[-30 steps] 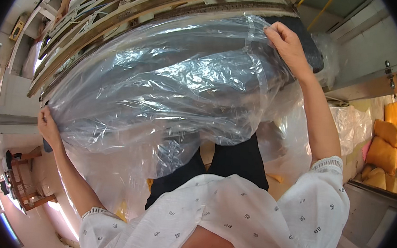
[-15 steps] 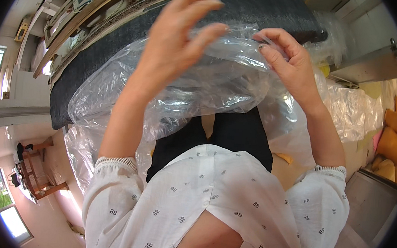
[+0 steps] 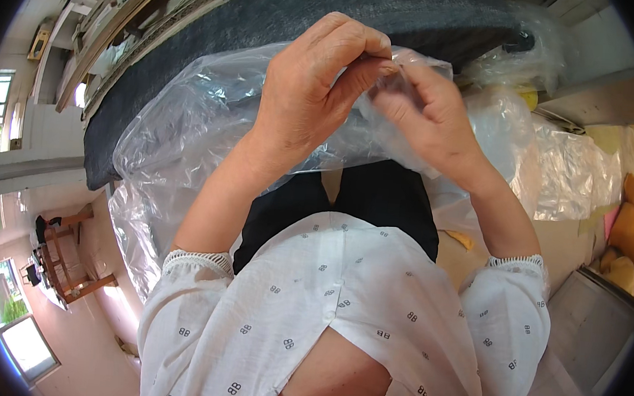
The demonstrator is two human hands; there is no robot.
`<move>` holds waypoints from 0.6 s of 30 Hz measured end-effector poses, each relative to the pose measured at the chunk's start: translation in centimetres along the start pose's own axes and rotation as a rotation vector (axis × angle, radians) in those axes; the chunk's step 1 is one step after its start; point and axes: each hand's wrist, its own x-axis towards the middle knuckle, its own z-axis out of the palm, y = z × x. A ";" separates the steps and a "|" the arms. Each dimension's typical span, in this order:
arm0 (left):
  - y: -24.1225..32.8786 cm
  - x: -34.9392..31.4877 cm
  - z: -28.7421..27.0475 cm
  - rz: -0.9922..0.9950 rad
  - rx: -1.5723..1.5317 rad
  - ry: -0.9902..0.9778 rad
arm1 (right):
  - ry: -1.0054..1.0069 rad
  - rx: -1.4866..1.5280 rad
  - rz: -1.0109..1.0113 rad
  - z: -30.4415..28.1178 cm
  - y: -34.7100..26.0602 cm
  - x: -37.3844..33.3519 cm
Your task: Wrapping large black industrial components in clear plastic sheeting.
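A large sheet of clear, crinkled plastic film (image 3: 190, 106) drapes over the front of a dark padded surface and hangs toward my lap. My left hand (image 3: 319, 79) is closed in a pinch at the film's upper edge, thumb against forefinger, with the film's edge beside the fingertips. Close against those fingertips, my right hand (image 3: 435, 122) is smeared by motion, film bunched around its fingers. Whether its fingers grip the film cannot be made out.
The dark padded surface (image 3: 271, 19) runs across the far side, with wooden strips (image 3: 134, 16) stacked behind it at left. More clear plastic (image 3: 572, 173) lies at right, near orange-brown cushions (image 3: 632, 215). A wooden frame (image 3: 63, 256) stands at far left.
My left hand has come down and right, from open fingers to a pinch at the film's edge. My right hand has moved left and down to meet it; the film has shifted with them.
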 end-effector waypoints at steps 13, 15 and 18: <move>1.7 -3.7 -2.0 -0.038 0.085 0.096 | -0.126 0.568 0.013 2.5 -2.2 -0.9; 2.3 -5.3 -2.2 -0.051 0.001 0.114 | -0.453 0.981 0.330 2.1 -1.7 -0.3; 4.0 -5.8 -4.5 0.196 0.055 0.137 | -0.064 1.133 0.538 2.5 0.7 2.5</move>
